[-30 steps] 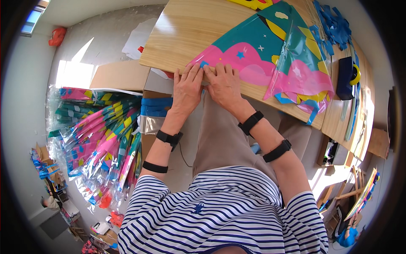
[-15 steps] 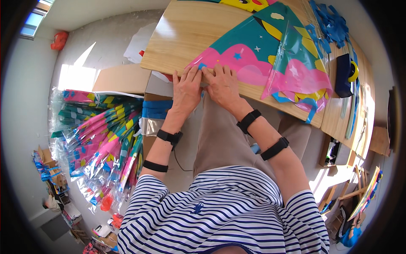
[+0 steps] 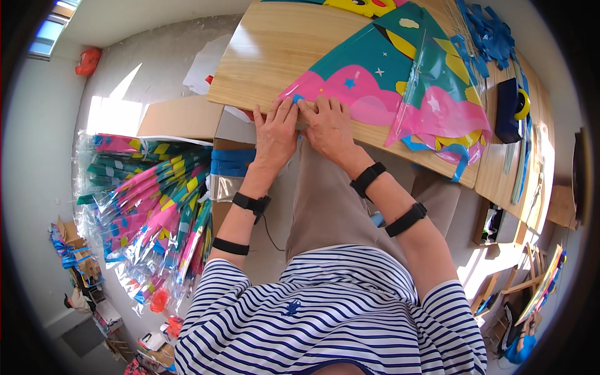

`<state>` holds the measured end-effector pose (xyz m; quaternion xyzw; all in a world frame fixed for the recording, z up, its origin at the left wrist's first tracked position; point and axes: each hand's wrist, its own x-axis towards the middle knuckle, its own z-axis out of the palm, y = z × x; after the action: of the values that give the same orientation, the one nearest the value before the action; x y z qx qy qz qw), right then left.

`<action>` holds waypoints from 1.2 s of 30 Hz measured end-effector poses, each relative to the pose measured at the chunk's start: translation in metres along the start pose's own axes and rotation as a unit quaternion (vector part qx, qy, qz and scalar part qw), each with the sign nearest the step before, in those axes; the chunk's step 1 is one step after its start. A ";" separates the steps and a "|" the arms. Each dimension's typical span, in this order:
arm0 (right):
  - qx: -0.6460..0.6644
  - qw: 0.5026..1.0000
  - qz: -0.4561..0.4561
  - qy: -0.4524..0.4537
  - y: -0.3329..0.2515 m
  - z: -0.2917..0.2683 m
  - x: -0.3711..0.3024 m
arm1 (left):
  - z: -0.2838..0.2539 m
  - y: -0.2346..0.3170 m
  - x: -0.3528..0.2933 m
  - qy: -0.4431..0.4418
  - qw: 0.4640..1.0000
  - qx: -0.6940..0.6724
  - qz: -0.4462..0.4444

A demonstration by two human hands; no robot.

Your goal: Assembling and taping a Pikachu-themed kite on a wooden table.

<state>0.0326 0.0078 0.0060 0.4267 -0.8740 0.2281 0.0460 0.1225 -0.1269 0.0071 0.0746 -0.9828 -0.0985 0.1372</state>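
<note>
A triangular printed sheet (image 3: 350, 84) in teal, pink and yellow, shaped like a kite sail, lies on the wooden table. A small blue strip (image 3: 298, 99) sits at its near left corner, by the table's front edge. My left hand (image 3: 275, 130) and my right hand (image 3: 329, 128) meet at that corner. Their fingertips press around the blue strip and the sheet's edge, with the thumbs close together and partly hidden. A second printed piece (image 3: 437, 94), under clear plastic, overlaps the sheet on the right.
Blue ribbons (image 3: 487, 37) lie at the table's far right, near a navy tape dispenser (image 3: 509, 112) with a yellow ring. Many wrapped colourful bundles (image 3: 150, 206) stand at my left, beside an open cardboard box (image 3: 181, 117). The wooden tabletop (image 3: 269, 50) extends ahead of my hands.
Both hands stay at the sheet's corner with barely any shift of the fingers. The sheet has not visibly moved.
</note>
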 end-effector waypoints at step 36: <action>0.316 0.676 0.582 0.322 0.393 -0.300 -0.163 | -0.003 -0.005 0.001 -0.077 0.997 -0.025 -0.010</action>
<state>-0.1999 0.4661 0.0879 -0.2794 -0.7523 0.5949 0.0452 0.1226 -0.1324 0.0089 0.0735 -0.9869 -0.1299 0.0618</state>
